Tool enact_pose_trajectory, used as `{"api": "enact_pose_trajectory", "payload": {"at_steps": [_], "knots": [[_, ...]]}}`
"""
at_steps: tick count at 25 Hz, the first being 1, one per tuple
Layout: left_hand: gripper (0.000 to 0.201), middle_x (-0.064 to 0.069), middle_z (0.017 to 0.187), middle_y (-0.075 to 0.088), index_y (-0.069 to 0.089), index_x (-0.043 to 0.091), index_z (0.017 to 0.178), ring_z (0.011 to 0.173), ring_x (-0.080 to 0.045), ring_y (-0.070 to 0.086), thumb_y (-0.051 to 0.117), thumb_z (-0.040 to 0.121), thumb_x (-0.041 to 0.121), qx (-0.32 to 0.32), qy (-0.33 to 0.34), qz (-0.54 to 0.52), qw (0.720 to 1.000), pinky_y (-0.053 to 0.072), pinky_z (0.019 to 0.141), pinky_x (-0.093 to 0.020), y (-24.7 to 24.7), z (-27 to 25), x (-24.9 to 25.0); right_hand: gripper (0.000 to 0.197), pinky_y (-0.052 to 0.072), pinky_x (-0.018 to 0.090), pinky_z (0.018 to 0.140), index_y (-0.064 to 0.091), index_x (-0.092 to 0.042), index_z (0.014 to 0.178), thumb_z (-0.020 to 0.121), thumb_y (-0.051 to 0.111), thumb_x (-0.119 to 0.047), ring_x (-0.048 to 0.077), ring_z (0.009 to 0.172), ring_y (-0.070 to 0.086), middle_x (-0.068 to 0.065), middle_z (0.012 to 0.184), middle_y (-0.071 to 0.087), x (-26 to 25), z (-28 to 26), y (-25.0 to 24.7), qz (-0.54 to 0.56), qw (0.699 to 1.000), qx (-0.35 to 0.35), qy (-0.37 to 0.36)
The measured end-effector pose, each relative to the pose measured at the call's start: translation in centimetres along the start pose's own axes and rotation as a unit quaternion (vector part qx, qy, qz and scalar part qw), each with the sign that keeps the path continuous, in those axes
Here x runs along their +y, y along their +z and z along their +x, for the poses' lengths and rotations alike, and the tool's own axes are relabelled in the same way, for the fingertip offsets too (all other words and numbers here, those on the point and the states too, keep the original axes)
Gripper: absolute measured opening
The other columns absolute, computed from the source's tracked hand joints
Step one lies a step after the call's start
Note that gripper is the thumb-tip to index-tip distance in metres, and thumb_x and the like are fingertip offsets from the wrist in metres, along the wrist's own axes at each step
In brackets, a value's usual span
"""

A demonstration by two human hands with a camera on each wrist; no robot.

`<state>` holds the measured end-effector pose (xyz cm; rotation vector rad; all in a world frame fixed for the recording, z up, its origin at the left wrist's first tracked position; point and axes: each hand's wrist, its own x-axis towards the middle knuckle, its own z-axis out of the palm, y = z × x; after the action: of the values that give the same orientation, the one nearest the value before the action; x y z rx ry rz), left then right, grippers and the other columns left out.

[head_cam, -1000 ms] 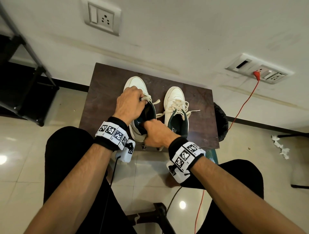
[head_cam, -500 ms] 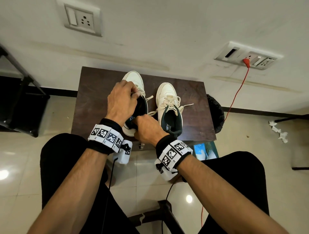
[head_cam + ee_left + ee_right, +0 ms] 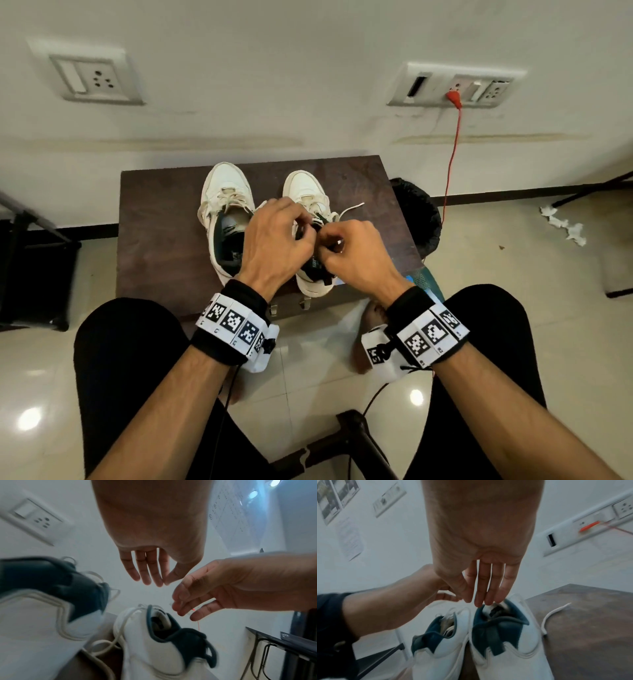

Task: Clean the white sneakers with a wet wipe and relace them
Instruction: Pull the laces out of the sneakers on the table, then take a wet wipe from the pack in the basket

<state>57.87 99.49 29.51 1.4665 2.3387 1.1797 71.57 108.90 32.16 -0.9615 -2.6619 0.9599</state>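
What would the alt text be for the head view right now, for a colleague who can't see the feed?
Seen from above, the left hand and right hand meet over the tongue of the right-hand white sneaker, fingers curled at its laces. The left-hand white sneaker stands beside it on a small dark brown table against a white wall; one loose lace end trails right.

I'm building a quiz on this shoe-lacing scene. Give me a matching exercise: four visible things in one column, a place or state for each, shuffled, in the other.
Things:
1. left white leather sneaker
2. right white leather sneaker
3. loose white lace end
4. red cable

Places or states:
A. plugged into the wall socket
B. under both hands
C. lying on the dark tabletop
D. standing untouched

Pairs: 1-D, 2-B, 3-C, 4-A
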Motion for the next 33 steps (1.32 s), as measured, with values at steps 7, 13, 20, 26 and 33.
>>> {"api": "enact_pose_trajectory", "payload": {"at_steps": [7,13,20,26,33], "knots": [[0.011,0.005,0.086,0.07,0.074,0.018,0.086,0.081,-0.017,0.064,0.066,0.089,0.025,-0.062,0.035,-0.022,0.997,0.054,0.077,-0.043,4.1,1.0,9.0,0.012,0.06,0.027,0.081,0.082,-0.023,0.087,0.088,0.08,-0.011,0.007,0.081,0.076,-0.009,0.083,0.08,6.3,-5.5,-11.5,0.18,0.965,0.172,0.083],[0.015,0.007,0.089,0.071,0.075,0.021,0.088,0.081,-0.017,0.066,0.063,0.089,0.03,-0.115,0.11,-0.006,0.987,0.056,0.077,-0.043,7.5,3.2,17.5,0.009,0.06,0.022,0.074,0.082,-0.014,0.093,0.092,0.075,-0.008,0.012,0.079,0.075,0.005,0.083,0.081,12.9,-11.3,-19.1,0.33,0.899,0.24,0.161],[0.006,0.004,0.093,0.071,0.075,0.02,0.089,0.087,-0.022,0.066,0.069,0.088,0.019,-0.189,0.135,0.074,0.97,0.054,0.081,-0.044,15.1,5.5,20.3,0.01,0.062,0.032,0.078,0.082,-0.012,0.087,0.088,0.074,-0.006,0.014,0.074,0.072,0.009,0.083,0.08,26.9,-17.0,-15.1,0.375,0.813,0.309,0.32],[0.004,0.003,0.098,0.067,0.072,0.02,0.094,0.096,-0.023,0.063,0.068,0.092,0.018,-0.281,0.132,0.096,0.946,0.053,0.085,-0.049,21.9,2.3,16.1,0.008,0.061,0.033,0.087,0.083,-0.021,0.079,0.084,0.076,-0.02,0.017,0.086,0.076,-0.005,0.081,0.08,37.2,-18.5,-6.0,0.284,0.798,0.254,0.468],[0.009,-0.006,0.098,0.07,0.073,0.009,0.099,0.092,-0.026,0.059,0.075,0.091,0.004,-0.266,0.161,0.086,0.946,0.05,0.08,-0.044,27.0,1.6,12.7,0.023,0.049,0.026,0.08,0.084,-0.019,0.094,0.085,0.064,-0.013,0.034,0.095,0.072,0.01,0.098,0.081,45.1,-14.2,3.2,0.182,0.815,0.166,0.524]]}}
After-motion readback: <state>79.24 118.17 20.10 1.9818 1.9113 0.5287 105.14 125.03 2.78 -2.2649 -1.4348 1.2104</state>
